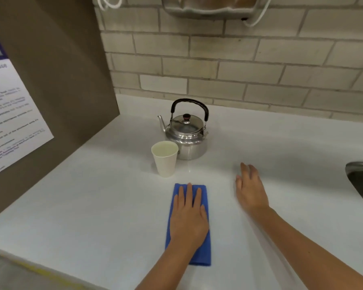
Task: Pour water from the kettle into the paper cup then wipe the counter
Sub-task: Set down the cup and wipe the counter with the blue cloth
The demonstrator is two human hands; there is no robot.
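A folded blue cloth (189, 225) is pressed flat onto the white counter (96, 201) by the left hand (188, 218), whose palm covers the cloth's middle. The fingers (189, 194) are stretched out straight and slightly spread, reaching almost to the cloth's far edge; nothing is gripped. The cloth's near end is seen beyond the wrist, toward the counter's front edge.

The right hand (249, 189) is held to the right of the cloth, apart from it, with fingers extended and loosely together and nothing held. Whether it touches the counter cannot be told, as it is blurred.

Just beyond the cloth a white paper cup (165, 159) is stood upright, with pale liquid seen inside. Directly behind it, and touching or nearly touching, a steel kettle (186, 135) is placed with its lid on, its black handle raised and its spout turned left.

The counter is backed by a wall of pale brick tiles (239, 65). On the left a brown panel (50, 84) is fixed, with a printed notice (11, 114) on it. The rim of a steel sink (360, 181) is seen at the right edge. The cloth's path forward is blocked by the cup and kettle.
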